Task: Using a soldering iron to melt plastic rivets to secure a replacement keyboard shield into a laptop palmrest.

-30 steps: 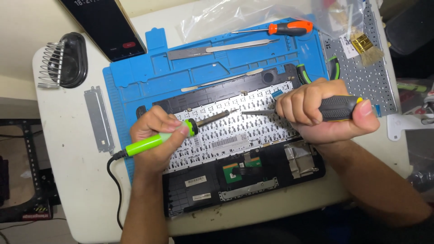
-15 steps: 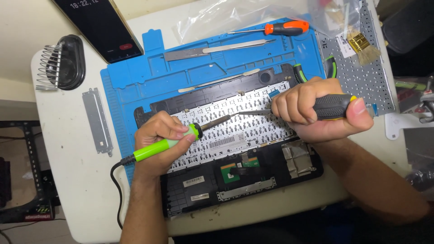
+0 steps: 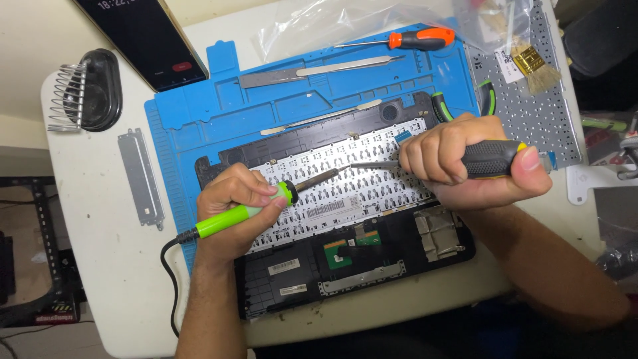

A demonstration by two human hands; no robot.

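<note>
An opened black laptop case (image 3: 279,279) lies on a blue work mat (image 3: 199,113), with the white back of its keyboard (image 3: 345,189) facing up. My left hand (image 3: 229,213) grips a green soldering iron (image 3: 229,218), its metal tip reaching toward the keyboard's middle. My right hand (image 3: 458,163) is closed around the black and yellow handle of a screwdriver (image 3: 488,158). The screwdriver's blade points left and meets the iron's tip over the keyboard.
An orange-handled screwdriver (image 3: 419,38), metal tweezers (image 3: 312,70) and a thin pry tool (image 3: 319,118) lie on the mat's far side. A phone (image 3: 149,40), a coil iron stand (image 3: 86,90), a metal bracket (image 3: 139,176), a perforated plate (image 3: 531,113) and a brush (image 3: 531,66) surround it.
Both hands hold the same tools over the keyboard; the screwdriver blade and iron tip have shifted slightly along the keyboard's back.
</note>
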